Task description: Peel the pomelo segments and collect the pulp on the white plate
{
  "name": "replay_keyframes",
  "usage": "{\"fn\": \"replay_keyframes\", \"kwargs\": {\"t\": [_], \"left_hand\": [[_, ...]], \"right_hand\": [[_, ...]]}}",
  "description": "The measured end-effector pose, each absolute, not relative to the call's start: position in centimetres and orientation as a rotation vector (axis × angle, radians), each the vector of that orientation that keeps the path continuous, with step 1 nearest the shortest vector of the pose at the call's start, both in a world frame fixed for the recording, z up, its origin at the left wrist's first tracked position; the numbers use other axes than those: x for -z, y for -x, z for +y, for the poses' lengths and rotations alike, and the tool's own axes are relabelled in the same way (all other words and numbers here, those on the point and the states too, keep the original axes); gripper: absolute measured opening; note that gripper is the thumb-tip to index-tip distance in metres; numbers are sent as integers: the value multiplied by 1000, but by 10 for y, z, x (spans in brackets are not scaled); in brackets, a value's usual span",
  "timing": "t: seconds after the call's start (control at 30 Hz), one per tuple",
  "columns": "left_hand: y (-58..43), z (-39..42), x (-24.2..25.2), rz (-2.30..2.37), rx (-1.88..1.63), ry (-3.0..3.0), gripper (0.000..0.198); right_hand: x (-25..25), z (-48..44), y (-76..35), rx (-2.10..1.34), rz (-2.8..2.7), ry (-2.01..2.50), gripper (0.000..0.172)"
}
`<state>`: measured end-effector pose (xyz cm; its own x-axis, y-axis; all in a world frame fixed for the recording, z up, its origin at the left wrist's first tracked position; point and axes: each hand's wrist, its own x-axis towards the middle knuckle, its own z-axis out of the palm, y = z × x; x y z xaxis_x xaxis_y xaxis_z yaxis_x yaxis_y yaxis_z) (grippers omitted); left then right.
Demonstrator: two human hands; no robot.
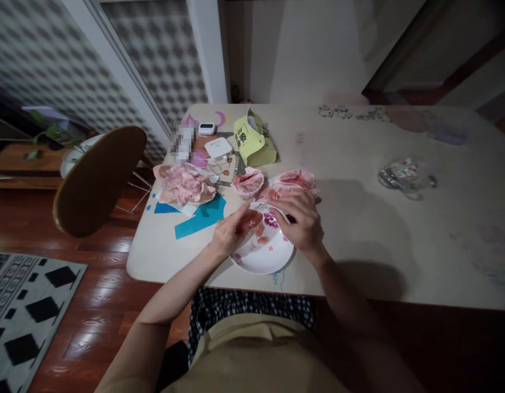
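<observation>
A white plate (263, 256) with a purple flower print and small pink scraps sits at the table's near edge. My left hand (229, 232) is over its left rim, fingers pinched on a reddish-pink piece (249, 220). My right hand (302, 221) is curled over the plate's upper right rim, with something dark showing at the fingers that I cannot make out. Just beyond the plate lie two crumpled pink paper flowers (248, 182) (295, 180).
A larger pink paper heap (183, 185) and blue paper cut-outs (201, 216) lie to the left. Behind them are a yellow-green tissue pack (253, 140), a white box (218, 147) and a small white device (206, 129). A clear plastic bag (404, 176) lies far right. A wooden chair (97, 177) stands at the table's left.
</observation>
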<state>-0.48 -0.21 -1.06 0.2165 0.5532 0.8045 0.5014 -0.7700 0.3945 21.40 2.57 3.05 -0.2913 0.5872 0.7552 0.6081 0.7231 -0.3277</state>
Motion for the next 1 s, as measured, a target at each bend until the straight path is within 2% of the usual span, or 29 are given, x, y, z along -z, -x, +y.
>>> {"fn": "replay_keyframes", "kwargs": {"t": [0.13, 0.33, 0.6, 1.0], "left_hand": [[8, -1, 15, 1053, -1694, -2493, 74], [10, 2, 10, 944, -1770, -2597, 64], [8, 1, -1, 795, -1847, -2520, 60], [16, -8, -6, 738, -1689, -2499, 64]], "right_hand": [[-36, 10, -206, -11, -2041, 708, 17], [-39, 5, -200, -72, -2033, 702, 10], [-37, -1, -202, 22, -2071, 682, 21], [-46, -9, -196, -307, -1951, 782, 11]]}}
